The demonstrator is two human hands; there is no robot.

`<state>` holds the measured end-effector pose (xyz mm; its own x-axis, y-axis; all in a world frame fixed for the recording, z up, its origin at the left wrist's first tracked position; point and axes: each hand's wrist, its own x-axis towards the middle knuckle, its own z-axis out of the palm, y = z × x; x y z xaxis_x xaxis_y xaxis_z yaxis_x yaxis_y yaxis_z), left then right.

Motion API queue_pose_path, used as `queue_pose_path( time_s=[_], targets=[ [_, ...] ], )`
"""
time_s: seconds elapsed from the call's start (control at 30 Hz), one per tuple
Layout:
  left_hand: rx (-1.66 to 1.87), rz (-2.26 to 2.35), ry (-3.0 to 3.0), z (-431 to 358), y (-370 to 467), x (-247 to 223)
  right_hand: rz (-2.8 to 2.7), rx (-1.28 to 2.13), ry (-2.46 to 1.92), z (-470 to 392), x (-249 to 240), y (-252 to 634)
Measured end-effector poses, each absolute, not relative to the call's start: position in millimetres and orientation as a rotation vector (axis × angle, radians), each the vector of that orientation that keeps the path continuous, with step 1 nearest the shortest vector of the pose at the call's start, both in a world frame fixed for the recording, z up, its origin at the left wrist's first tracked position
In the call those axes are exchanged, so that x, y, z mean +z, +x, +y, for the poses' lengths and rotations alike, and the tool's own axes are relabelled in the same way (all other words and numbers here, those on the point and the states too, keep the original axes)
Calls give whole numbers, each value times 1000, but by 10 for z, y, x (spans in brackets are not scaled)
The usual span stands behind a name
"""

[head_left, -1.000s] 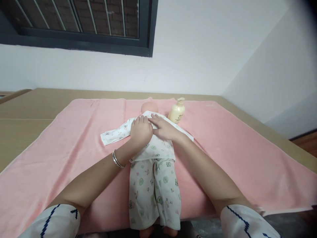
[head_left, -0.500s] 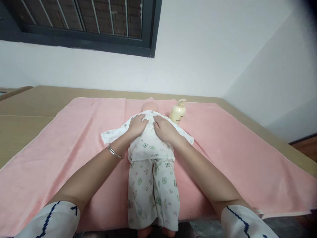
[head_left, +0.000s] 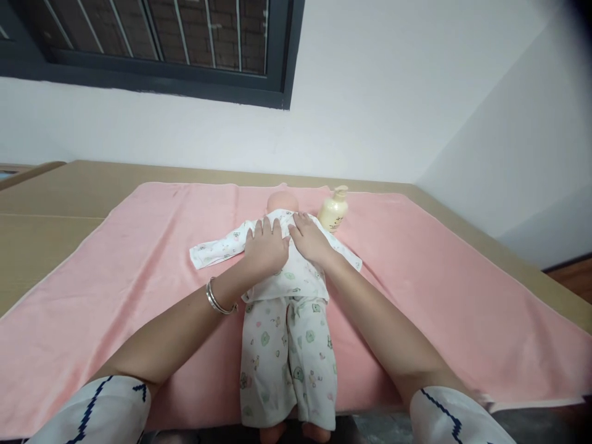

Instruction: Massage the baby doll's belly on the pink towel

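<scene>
A baby doll (head_left: 283,201) in a white printed top (head_left: 296,280) and matching trousers (head_left: 266,351) lies on a pink blanket (head_left: 152,296), its head toward the wall and its feet at the near edge. My left hand (head_left: 267,248), below a silver bracelet, rests on the left part of the doll's upper body with its fingers apart. On the right part lies my right hand (head_left: 309,237), fingers stretched toward the shoulder. Neither hand grips anything. My palms hide much of the top's chest area.
Beside the doll's right-hand shoulder stands a cream pump bottle (head_left: 333,213). The blanket covers a wooden bed or table surface (head_left: 50,209). Behind it rise a white wall (head_left: 361,123) and a dark-framed window (head_left: 185,77) with bars.
My left hand has turned and come slightly nearer to me, its fingers now spread and pointing up. The right hand has straightened its fingers a little. The bottle has stayed put.
</scene>
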<state>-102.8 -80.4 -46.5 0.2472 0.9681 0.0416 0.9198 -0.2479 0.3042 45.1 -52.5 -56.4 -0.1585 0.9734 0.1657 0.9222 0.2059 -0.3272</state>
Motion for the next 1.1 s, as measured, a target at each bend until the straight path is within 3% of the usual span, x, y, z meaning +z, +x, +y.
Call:
queue_pose_path(
  time_s=[0.2,0.43,0.7,0.93,1.1],
  targets=[
    [177,1665,2187,-525,-1203,-430,-2205,100,-1853,-725,-458,288],
    [303,1725,2128,-391,-1214,-518,-2281,18,-1887,-1030,-311,99],
    [402,1761,2394,-838,-990,-531,-2301,52,-1559,-602,-431,463],
    [600,1615,2341,-371,-1172,-649,-2272,-150,-1776,-917,-471,138],
    [606,1725,2310,-371,-1157,-673,-2349,-107,-1639,-1072,-397,37]
  ],
)
